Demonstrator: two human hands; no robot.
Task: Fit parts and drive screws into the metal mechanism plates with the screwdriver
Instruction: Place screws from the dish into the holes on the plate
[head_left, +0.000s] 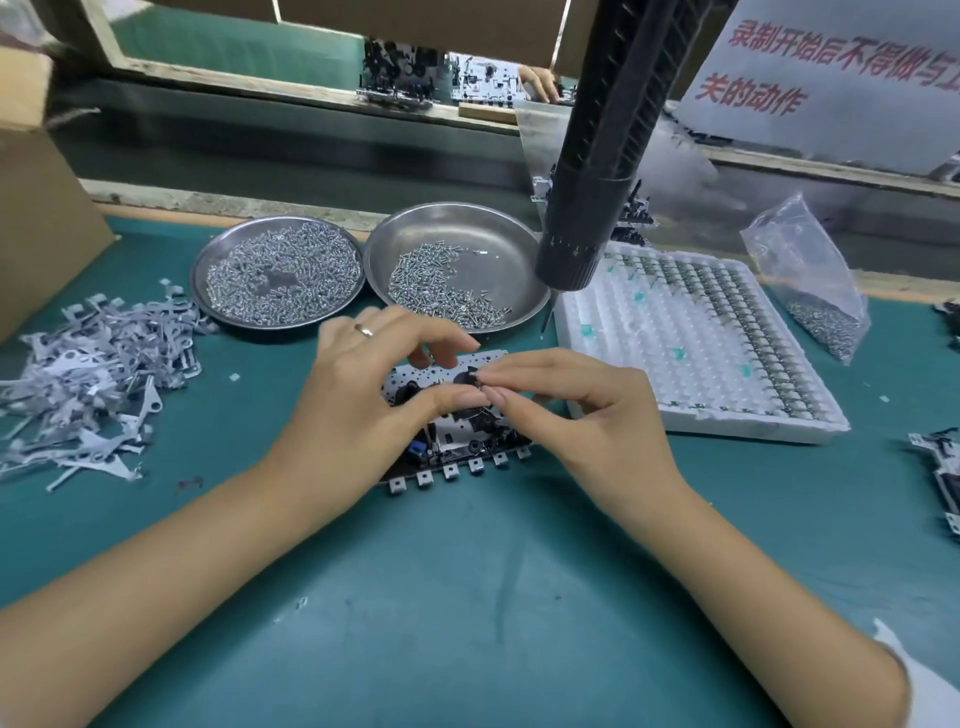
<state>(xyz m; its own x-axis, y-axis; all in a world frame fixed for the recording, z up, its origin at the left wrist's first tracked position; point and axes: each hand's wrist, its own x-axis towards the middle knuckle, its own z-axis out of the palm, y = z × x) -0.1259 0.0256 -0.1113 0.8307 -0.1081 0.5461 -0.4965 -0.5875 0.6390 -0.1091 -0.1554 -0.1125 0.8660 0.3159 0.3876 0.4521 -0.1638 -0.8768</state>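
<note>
A white paper sign (831, 78) at the upper right carries red Chinese characters in two lines, both cut off at the frame's edge. The top line reads "录制开始后不得做与"; the lower line reads "关的动作". No other writing is legible.

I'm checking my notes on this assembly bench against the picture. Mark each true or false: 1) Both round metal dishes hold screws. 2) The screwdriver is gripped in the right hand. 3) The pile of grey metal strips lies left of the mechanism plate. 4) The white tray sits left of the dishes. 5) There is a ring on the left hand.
1) True: the left dish and the right dish both hold screws.
2) False: the screwdriver hangs above the bench, untouched; the right hand pinches a small part over the mechanism plate.
3) True: the strip pile lies to its left.
4) False: the white tray sits to their right.
5) True: the left hand wears one.
</note>
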